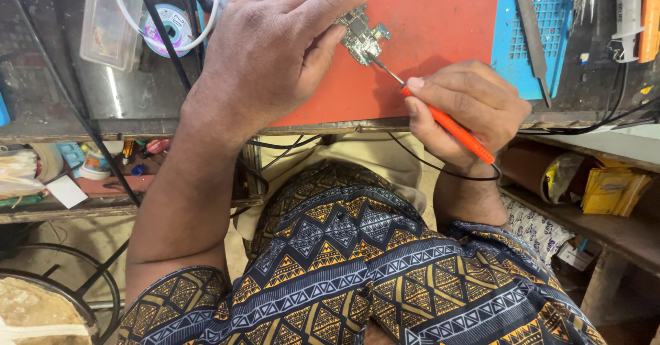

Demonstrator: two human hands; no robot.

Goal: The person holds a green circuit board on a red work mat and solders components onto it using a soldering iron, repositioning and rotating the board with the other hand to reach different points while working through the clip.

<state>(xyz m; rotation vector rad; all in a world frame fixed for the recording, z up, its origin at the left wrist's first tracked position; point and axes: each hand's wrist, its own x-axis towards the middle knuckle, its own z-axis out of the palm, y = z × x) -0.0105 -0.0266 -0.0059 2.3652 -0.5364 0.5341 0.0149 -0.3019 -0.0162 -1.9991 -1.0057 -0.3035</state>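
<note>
Looking down past a patterned navy and yellow shirt (357,276), I see the two hands working close together at the near edge of a red mat (440,15). The right hand (467,111) is closed like a pen grip round an orange-handled soldering iron (447,125), its thin metal tip touching a small circuit board (361,34). A black cord (440,170) loops away below the wrist, its far end out of sight. The left hand (271,49) pinches the board between thumb and forefinger, holding it against the mat; the fingers cover much of its left side, so its full outline is hard to make out. Beyond lie a blue gridded mat (550,22) with a dark metal file (531,29) across it, both cut off at the top. Far left, a clear plastic box (106,25) and a solder spool (170,29) sit behind white cable.
</note>
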